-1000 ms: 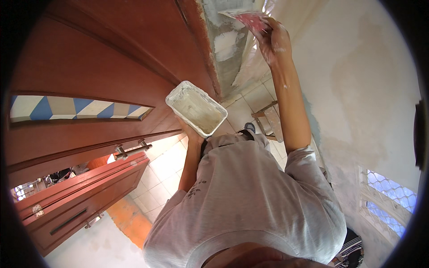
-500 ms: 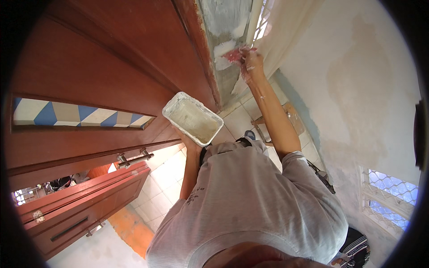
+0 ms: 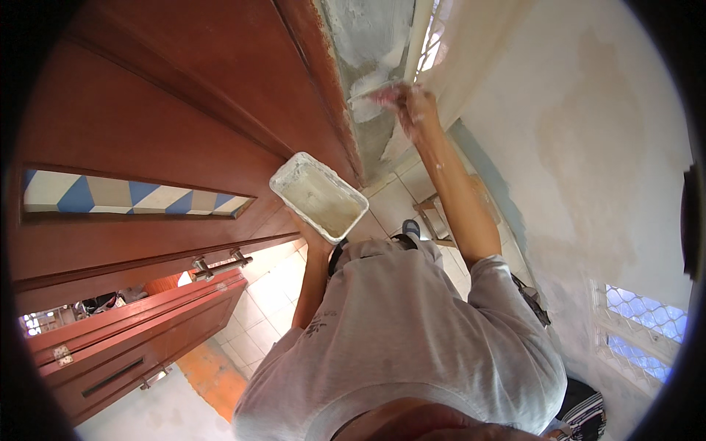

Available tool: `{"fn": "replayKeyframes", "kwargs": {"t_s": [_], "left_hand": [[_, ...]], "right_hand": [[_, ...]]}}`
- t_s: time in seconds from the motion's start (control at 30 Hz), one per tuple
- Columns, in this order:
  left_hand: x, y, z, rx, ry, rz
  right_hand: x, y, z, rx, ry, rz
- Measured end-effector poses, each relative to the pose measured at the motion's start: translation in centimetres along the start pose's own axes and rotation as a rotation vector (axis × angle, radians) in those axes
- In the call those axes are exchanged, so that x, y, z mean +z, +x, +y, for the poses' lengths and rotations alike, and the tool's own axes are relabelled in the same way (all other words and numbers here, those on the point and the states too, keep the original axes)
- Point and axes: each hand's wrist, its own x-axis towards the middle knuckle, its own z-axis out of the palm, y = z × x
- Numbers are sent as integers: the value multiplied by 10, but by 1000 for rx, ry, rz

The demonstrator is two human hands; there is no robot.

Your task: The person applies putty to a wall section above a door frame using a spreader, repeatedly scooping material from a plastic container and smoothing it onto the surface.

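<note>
My left hand (image 3: 312, 237) is raised at chest height and holds a white rectangular tub (image 3: 319, 195) of pale, wet plaster from below; the tub mostly hides the hand. My right hand (image 3: 416, 107) reaches out to a narrow grey plastered strip of wall (image 3: 362, 33) beside the reddish wooden door frame (image 3: 316, 81). It grips a flat putty knife (image 3: 372, 91) whose blade lies on the wet patch. White smears cover the right hand and forearm.
A brown wooden door (image 3: 147, 110) with a blue-and-white glass panel (image 3: 125, 197) and metal handle (image 3: 219, 263) fills the left. Pale floor tiles (image 3: 268, 309) and a wooden stool (image 3: 435, 213) lie below. A stained plastered wall (image 3: 588, 147) and window grille (image 3: 640, 316) are on the right.
My right hand has drawn the putty knife down along the grey strip, toward me. The tub in my left hand has stayed almost where it was.
</note>
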Motion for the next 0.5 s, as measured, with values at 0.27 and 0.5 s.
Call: {"fn": "replayKeyframes", "kwargs": {"t_s": [0.27, 0.5], "left_hand": [[-10, 0, 1, 20, 36, -24], [-21, 3, -2, 23, 8, -39]], "right_hand": [[43, -22, -105, -223, 188, 43], [-51, -30, 38, -1, -294, 219]]}}
